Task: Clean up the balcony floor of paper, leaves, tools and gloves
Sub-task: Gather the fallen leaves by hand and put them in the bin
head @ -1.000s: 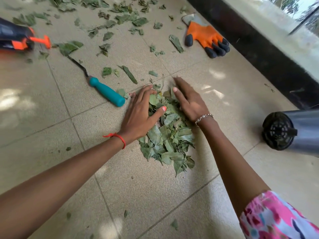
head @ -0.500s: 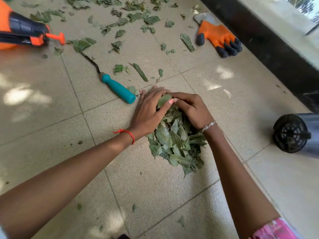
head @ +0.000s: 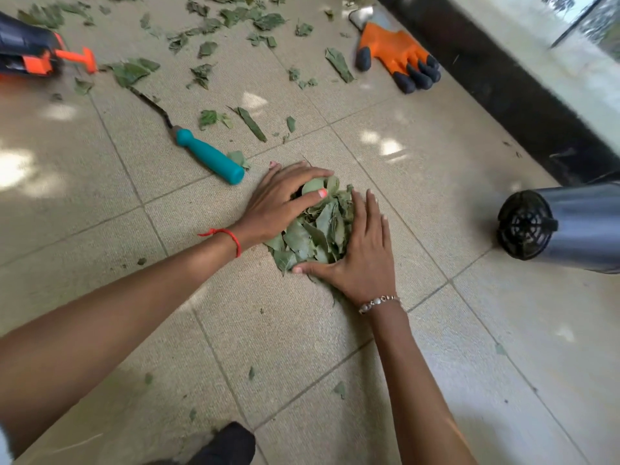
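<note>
2 hands frame the leaf pile (head: 315, 229), which sits on the tiled floor (head: 100, 203) and serves as the landmark here. Far to the upper left of the pile lies an orange and black tool (head: 37, 52), untouched. Closer, just up and left of the pile, a hand tool with a teal handle (head: 209, 159) rests flat, its dark shaft pointing away; it probably waits for a later pickup. The left hand (head: 278, 203) lies spread over the pile's upper left side, fingers curved around the leaves, likely to stop them sliding outward. The right hand (head: 362, 253) lies flat and spread against the pile's lower right edge, thumb along the bottom, seemingly pressing the heap tight for a scoop. Above the pile, loose leaves (head: 248, 119) remain scattered. Up and right lies an orange glove (head: 392, 52). Right of the pile, a dark cylinder (head: 563, 226) lies on its side.
</note>
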Action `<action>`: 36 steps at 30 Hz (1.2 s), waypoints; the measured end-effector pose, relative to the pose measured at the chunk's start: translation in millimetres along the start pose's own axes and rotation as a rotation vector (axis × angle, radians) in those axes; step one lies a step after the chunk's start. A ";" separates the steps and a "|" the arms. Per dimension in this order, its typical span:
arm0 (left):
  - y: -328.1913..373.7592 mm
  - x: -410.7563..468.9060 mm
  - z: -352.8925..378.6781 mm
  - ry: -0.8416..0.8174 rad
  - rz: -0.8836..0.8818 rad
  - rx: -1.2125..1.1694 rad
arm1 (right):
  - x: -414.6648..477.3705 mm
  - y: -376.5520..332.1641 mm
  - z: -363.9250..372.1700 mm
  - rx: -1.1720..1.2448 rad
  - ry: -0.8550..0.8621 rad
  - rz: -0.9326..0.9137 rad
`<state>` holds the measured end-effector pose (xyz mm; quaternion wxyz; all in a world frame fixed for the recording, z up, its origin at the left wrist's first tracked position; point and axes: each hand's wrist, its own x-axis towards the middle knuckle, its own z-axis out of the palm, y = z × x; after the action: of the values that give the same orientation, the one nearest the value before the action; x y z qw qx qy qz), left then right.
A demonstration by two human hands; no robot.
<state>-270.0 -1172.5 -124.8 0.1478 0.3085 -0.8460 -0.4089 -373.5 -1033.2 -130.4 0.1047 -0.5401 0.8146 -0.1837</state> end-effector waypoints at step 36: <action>39.7 -43.9 -21.0 0.443 -0.555 -1.191 | 26.7 -77.2 -10.1 0.543 -0.294 -0.089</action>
<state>-241.8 -1138.1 -80.6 0.3511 0.4561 -0.3169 -0.7538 -322.8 -1082.8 -88.6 0.3538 -0.5481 0.6875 -0.3191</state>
